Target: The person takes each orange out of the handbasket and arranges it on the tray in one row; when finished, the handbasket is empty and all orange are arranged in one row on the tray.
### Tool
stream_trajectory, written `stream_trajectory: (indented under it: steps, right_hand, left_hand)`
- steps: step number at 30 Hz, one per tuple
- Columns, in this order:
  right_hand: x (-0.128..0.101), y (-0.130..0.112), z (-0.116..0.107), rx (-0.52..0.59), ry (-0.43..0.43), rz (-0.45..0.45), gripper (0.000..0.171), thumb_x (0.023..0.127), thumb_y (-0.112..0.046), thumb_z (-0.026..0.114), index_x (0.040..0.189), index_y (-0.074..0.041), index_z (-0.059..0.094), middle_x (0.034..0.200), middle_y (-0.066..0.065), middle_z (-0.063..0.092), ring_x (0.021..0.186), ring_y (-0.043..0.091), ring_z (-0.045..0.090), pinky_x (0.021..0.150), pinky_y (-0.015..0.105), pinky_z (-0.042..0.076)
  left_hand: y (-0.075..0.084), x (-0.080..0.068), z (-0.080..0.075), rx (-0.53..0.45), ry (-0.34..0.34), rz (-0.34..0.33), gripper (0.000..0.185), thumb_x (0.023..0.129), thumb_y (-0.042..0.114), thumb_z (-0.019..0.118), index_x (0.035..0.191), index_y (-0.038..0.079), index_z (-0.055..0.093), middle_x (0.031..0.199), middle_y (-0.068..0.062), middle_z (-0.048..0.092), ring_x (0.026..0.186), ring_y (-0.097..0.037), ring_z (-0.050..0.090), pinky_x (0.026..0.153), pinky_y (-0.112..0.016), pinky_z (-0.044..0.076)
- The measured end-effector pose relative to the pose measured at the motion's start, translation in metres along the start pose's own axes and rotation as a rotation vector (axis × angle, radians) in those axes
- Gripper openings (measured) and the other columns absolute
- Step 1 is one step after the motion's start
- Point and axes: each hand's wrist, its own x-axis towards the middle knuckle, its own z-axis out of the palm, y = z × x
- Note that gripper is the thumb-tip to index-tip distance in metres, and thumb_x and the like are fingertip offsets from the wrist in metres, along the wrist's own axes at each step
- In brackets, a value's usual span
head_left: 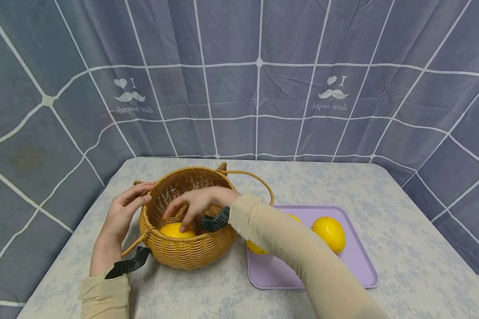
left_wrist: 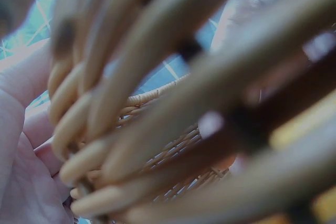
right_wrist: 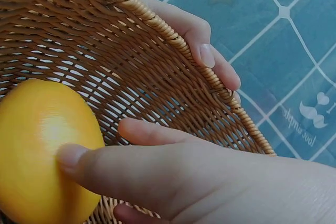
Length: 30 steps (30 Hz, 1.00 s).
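A round wicker basket stands on the table with one yellow fruit inside. My right hand reaches into it with fingers spread and fairly straight. In the right wrist view my right hand touches the yellow fruit with one fingertip and does not grip it. My left hand rests against the basket's left outer side. Its fingers lie along the outside of the rim of the basket. The left wrist view is filled with blurred basket weave beside my palm.
A lilac tray lies right of the basket. On it sit a yellow fruit and a second one mostly hidden by my right forearm. A grey checked curtain closes off the back and sides.
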Motion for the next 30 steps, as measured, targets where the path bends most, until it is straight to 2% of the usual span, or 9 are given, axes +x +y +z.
stream_trajectory:
  steps: [5, 10, 21, 25, 30]
  right_hand:
    - [0.0001, 0.0004, 0.0, 0.031, -0.04, -0.032, 0.052, 0.085, -0.002, 0.067, 0.135, -0.008, 0.052, 0.136, 0.004, 0.05, 0.12, 0.006, 0.044, 0.096, 0.02, 0.04]
    - [-0.0001, -0.0003, -0.0005, 0.022, -0.063, 0.002, 0.053, 0.087, -0.003, 0.063, 0.137, -0.014, 0.051, 0.134, -0.006, 0.052, 0.119, -0.001, 0.042, 0.095, 0.017, 0.038]
    - [-0.0015, -0.004, -0.0002, 0.021, -0.017, 0.013, 0.048, 0.088, 0.0, 0.059, 0.132, -0.019, 0.057, 0.133, -0.014, 0.051, 0.114, -0.002, 0.043, 0.09, 0.016, 0.039]
    - [-0.0007, -0.0038, 0.0001, 0.022, -0.011, 0.017, 0.046, 0.089, -0.002, 0.058, 0.132, -0.018, 0.057, 0.132, -0.013, 0.052, 0.112, -0.001, 0.044, 0.089, 0.015, 0.04]
    - [0.0003, -0.0033, 0.0008, 0.01, 0.009, 0.016, 0.044, 0.088, -0.011, 0.064, 0.131, -0.015, 0.057, 0.128, -0.008, 0.055, 0.108, 0.0, 0.048, 0.087, 0.017, 0.043]
  left_hand:
    - [-0.0006, 0.0002, -0.0001, -0.005, -0.001, 0.002, 0.029, 0.094, 0.009, 0.058, 0.12, -0.002, 0.061, 0.119, 0.008, 0.058, 0.118, -0.011, 0.044, 0.088, -0.016, 0.041]
    - [-0.0003, 0.0, 0.0001, -0.006, -0.004, -0.005, 0.029, 0.094, 0.01, 0.058, 0.12, -0.002, 0.061, 0.119, 0.009, 0.058, 0.118, -0.011, 0.044, 0.089, -0.015, 0.04]
    - [0.0011, -0.0012, -0.0008, 0.011, -0.005, -0.028, 0.03, 0.094, 0.012, 0.058, 0.122, 0.001, 0.061, 0.12, 0.01, 0.057, 0.119, -0.01, 0.041, 0.089, -0.014, 0.038]
    - [0.0013, -0.001, -0.0005, -0.003, -0.006, -0.025, 0.03, 0.094, 0.012, 0.058, 0.122, 0.001, 0.061, 0.12, 0.009, 0.057, 0.119, -0.011, 0.042, 0.089, -0.015, 0.039]
    - [0.0018, -0.0009, -0.0004, -0.007, -0.005, -0.033, 0.03, 0.094, 0.012, 0.058, 0.122, 0.001, 0.061, 0.12, 0.009, 0.057, 0.118, -0.011, 0.042, 0.089, -0.015, 0.039]
